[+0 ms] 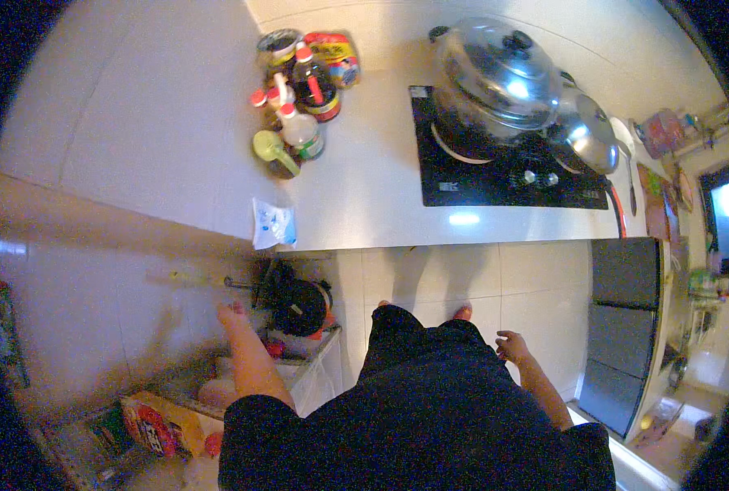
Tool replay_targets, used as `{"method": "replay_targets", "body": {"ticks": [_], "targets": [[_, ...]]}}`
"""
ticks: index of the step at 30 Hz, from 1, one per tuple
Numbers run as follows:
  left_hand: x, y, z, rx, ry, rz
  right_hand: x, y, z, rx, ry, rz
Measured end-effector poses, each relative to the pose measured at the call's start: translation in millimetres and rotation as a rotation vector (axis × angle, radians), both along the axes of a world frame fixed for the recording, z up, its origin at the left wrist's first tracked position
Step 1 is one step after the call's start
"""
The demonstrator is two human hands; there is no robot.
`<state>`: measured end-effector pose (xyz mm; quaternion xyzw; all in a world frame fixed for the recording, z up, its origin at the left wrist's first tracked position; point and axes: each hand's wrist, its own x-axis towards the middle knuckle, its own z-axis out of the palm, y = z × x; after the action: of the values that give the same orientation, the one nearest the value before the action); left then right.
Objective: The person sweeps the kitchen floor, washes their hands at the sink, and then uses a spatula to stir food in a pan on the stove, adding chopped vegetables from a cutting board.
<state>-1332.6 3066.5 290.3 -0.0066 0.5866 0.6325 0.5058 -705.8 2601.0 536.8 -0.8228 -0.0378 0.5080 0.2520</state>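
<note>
My left hand (232, 311) reaches out by the tiled wall, short of a dark handle or hook (237, 282) that sticks out there. Blur hides how its fingers lie, and no held thing shows. Right beside it is a black pan (300, 307), standing low in the corner under the counter's end. My right hand (513, 347) hangs at my right side over the floor, empty, fingers loosely bent and apart. In front of me a large lidded steel pot (496, 80) and a smaller lidded pan (585, 132) stand on a black cooktop (462, 190).
Sauce bottles (303, 132), a green scoop (269, 147) and a red-yellow packet (334, 55) crowd the counter's left corner. A white-blue packet (273, 224) lies by its edge. Grey drawers (622, 331) stand at right. At lower left are a box (162, 423) and a plastic bag (315, 383).
</note>
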Motion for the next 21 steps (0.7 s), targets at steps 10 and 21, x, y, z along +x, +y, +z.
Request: {"method": "replay_targets", "body": {"ticks": [10, 21], "targets": [[253.5, -187.5, 119.4, -0.167, -0.026, -0.306, 125.0, -162.0, -30.3, 0.067, 0.246, -0.375], [322.3, -78.9, 178.6, 0.101, 0.268, -0.479, 200.4, -276.8, 2.0, 0.165, 0.097, -0.813]]}}
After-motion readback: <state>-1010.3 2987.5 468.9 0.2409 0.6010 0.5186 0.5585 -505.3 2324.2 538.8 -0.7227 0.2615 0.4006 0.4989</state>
